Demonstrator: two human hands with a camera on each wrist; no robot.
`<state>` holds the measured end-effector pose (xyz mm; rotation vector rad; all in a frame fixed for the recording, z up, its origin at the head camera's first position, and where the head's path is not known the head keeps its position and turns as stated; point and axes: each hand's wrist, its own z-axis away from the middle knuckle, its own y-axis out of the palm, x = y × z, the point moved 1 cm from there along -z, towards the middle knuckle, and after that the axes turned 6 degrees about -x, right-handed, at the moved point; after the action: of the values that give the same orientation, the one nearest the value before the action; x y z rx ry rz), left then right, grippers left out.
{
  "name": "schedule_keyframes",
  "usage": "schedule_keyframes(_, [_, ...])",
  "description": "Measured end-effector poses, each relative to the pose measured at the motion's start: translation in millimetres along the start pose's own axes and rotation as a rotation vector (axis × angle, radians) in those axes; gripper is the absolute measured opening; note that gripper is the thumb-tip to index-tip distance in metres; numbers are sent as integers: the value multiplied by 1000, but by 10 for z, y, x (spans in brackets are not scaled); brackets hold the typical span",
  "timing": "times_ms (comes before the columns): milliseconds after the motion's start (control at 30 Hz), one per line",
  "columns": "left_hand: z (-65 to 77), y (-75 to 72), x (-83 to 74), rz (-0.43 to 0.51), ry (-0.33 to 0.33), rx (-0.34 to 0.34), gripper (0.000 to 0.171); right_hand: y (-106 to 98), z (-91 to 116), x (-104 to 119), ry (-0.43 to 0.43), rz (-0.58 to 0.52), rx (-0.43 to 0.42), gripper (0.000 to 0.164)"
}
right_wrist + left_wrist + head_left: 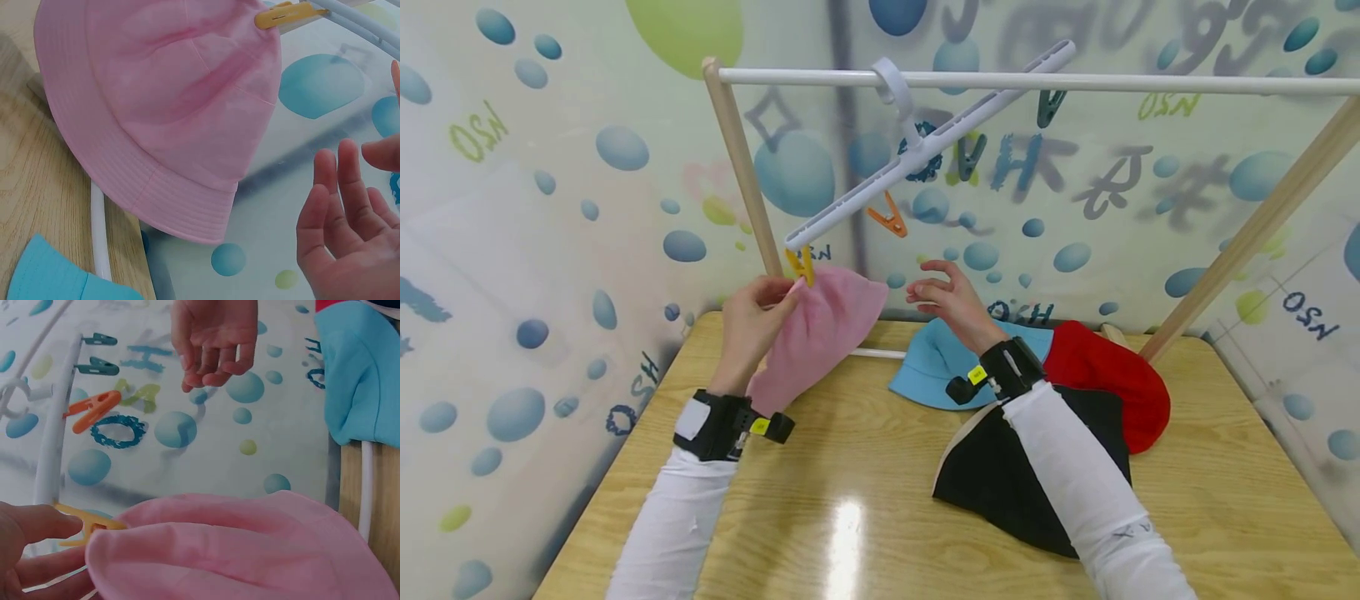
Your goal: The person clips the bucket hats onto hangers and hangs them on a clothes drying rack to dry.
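Note:
In the head view, a pink bucket hat (823, 329) hangs from a yellow clip (801, 265) at the low end of the tilted white hanger (917, 154). My left hand (752, 329) is at the hat's clipped corner. The left wrist view has its thumb (47, 524) across the clip, apart from the fingers, whose tips are hidden by the hat. To the right of the hat, my right hand (955, 304) hovers with fingers loosely bent around nothing. Below it lie a light blue bucket hat (936, 367), a black hat (1000, 475) and a red hat (1105, 375).
A white rail (1150, 84) between wooden posts (741, 158) carries the hanger. An orange clip (889, 218) and two green clips (972, 157) hang along it. A white lower bar (880, 354) crosses the wooden table (820, 475). A patterned backdrop (572, 208) stands behind.

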<state>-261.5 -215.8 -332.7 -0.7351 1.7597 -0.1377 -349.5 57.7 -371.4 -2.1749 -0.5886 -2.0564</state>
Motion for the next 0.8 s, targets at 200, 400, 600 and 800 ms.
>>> schedule_keyframes(200, [58,-54,-137,-3,57,-34,26,-76,17,-12,3,-3,0,48])
schedule_keyframes(400, [123,-77,-255,-3,139,-53,19,-164,57,-9,14,1,4,49])
schedule_keyframes(600, [208,0,-380,15,224,4,14,-255,93,9,20,18,1,50])
schedule_keyframes(800, [271,95,-417,37,248,100,15,-337,128,29,37,42,1,52])
